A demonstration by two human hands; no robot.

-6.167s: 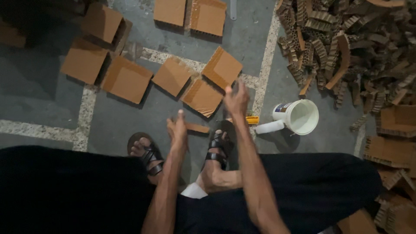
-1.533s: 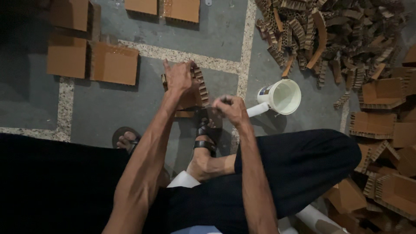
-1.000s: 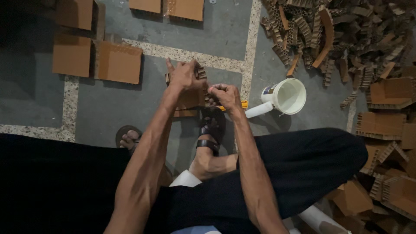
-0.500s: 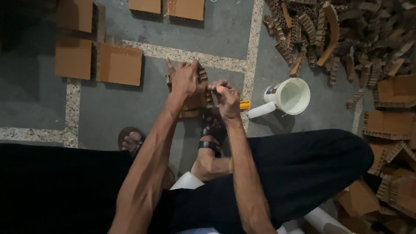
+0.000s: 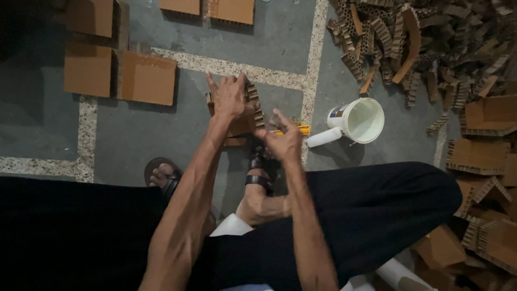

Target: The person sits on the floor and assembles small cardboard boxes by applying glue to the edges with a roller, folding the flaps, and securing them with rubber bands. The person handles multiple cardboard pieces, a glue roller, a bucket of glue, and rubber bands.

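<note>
My left hand (image 5: pixel 230 97) presses flat on a stack of brown corrugated cardboard pieces (image 5: pixel 253 110) standing on the grey floor in front of my feet. My right hand (image 5: pixel 283 141) is just to the right of the stack, its fingers pinched around a small thin tool that I cannot make out. A yellow-handled utility knife (image 5: pixel 299 129) lies on the floor beside that hand. My sandalled feet sit below the stack.
A white plastic cup (image 5: pixel 358 119) lies on its side at the right. Flat cardboard squares (image 5: pixel 146 78) are laid out at the upper left. A heap of corrugated offcuts (image 5: pixel 409 37) fills the upper right, with more cardboard pieces (image 5: pixel 484 161) along the right edge.
Six seconds ago both hands reached for loose squares on the floor. Now the squares are gathered in a stack under my left hand, and my right hand has drawn back slightly from it.
</note>
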